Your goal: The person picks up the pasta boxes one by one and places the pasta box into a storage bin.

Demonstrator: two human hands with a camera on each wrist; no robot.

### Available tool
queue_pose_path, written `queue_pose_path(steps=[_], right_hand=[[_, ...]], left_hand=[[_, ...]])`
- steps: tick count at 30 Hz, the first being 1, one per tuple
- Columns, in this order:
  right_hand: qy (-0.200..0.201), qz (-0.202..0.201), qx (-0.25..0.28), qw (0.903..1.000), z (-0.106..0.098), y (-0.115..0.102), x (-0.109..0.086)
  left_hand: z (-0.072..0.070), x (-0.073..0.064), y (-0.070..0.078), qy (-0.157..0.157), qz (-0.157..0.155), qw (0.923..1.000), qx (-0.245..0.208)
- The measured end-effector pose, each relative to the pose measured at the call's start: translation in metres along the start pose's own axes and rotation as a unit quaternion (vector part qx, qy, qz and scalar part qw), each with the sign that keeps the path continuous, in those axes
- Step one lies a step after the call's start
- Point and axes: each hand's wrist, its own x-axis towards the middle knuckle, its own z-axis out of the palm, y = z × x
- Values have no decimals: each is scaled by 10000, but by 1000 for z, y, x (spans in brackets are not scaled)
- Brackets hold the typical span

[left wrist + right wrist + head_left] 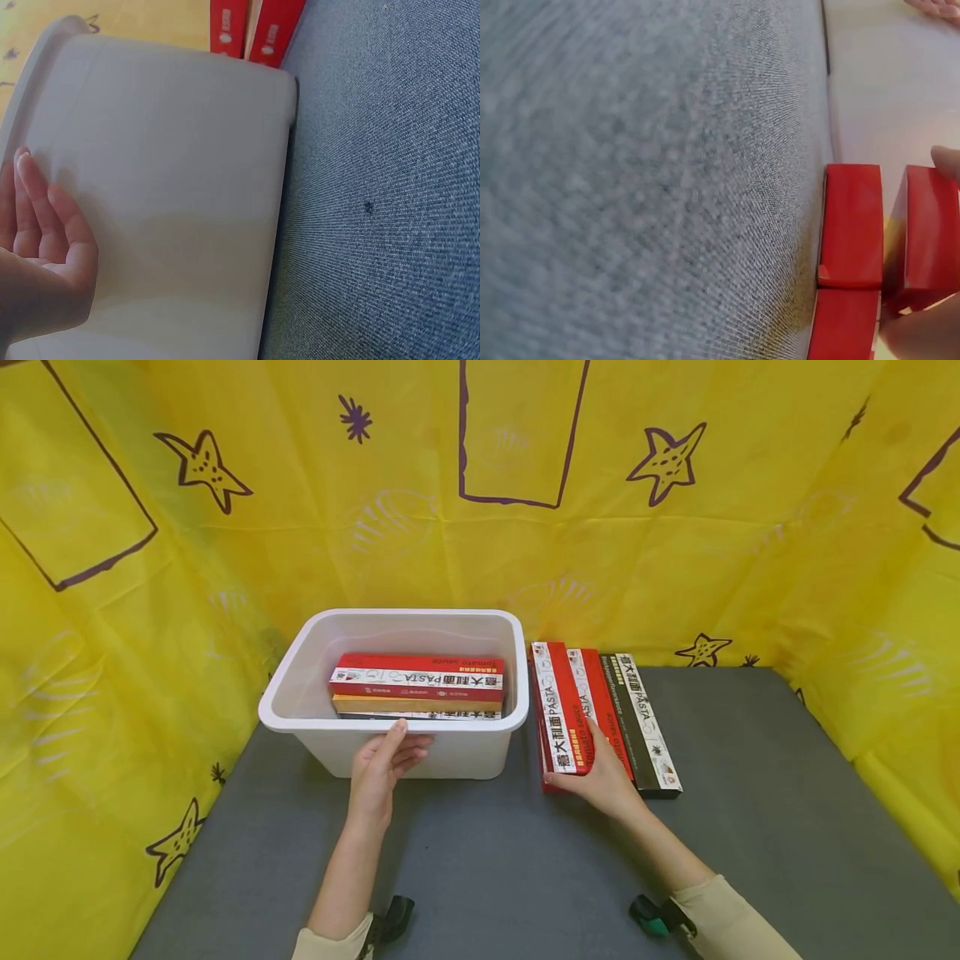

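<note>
A white plastic bin point(420, 752) stands on the table with several pasta boxes point(420, 677) lying inside it. My left hand point(381, 768) holds the bin's near rim, thumb up at the edge and fingers below against the outer wall. To the bin's right, my right hand point(603, 781) grips a red and white pasta box point(551, 693) across its near end. The right wrist view shows this red box point(931, 232) raised, with a gap over another red box point(851, 225) beneath it. Beside them lie a second red box point(600, 693) and a black and white box point(645, 727).
The dark grey tabletop point(480, 877) runs up to a yellow patterned cloth point(420, 560) at the back and sides. Both forearms wear black wrist straps point(393, 918). The bin's right wall stands close to the row of boxes.
</note>
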Motion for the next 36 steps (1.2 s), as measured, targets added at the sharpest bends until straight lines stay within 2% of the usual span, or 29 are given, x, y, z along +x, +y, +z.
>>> queue_pose_path(steps=[6,18,27,36], right_hand=[[4,355,290,9989,-6,-4,-5],[374,436,938,9939,-17,-9,-13],[635,206,1788,9816,-28,-15,-17],[794,127,1971,9771,-38,-20,-20]], left_hand=[[-1,0,-1,-2,17,10000,1],[0,0,0,5,-18,10000,27],[0,-1,1,17,-20,10000,12],[0,0,0,-20,2,10000,31]])
